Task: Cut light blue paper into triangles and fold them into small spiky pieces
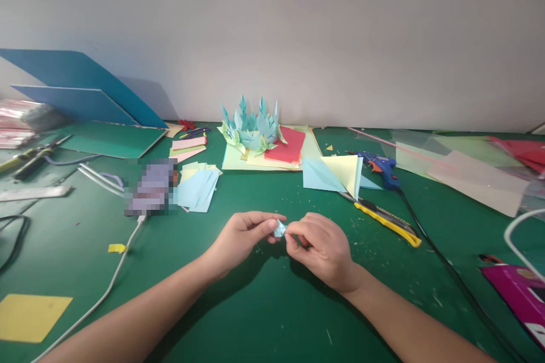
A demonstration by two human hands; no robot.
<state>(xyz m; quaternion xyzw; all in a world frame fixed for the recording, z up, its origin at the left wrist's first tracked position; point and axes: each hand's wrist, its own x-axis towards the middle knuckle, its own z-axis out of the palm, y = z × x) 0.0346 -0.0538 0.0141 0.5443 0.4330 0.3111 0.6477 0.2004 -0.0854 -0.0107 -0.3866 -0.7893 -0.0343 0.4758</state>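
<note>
Between my hands, above the green tabletop, is a small folded piece of light blue paper point(280, 229). My left hand point(247, 236) pinches it between thumb and fingers from the left. From the right, my right hand point(320, 248) has its fingertips closed on the paper's other edge. Part of the folded paper is hidden by the fingers. Beyond the hands stands a blue and green folded-paper crown point(252, 127), resting on stacked coloured sheets. To the left lies a fanned pile of light blue paper slips point(198, 190).
A yellow utility knife point(388, 221) lies right of my hands, near folded blue and yellow sheets point(334, 174) and a blue glue gun point(383, 169) with a black cable. At left are a phone point(152, 187) on a white cord and a yellow sheet point(34, 317).
</note>
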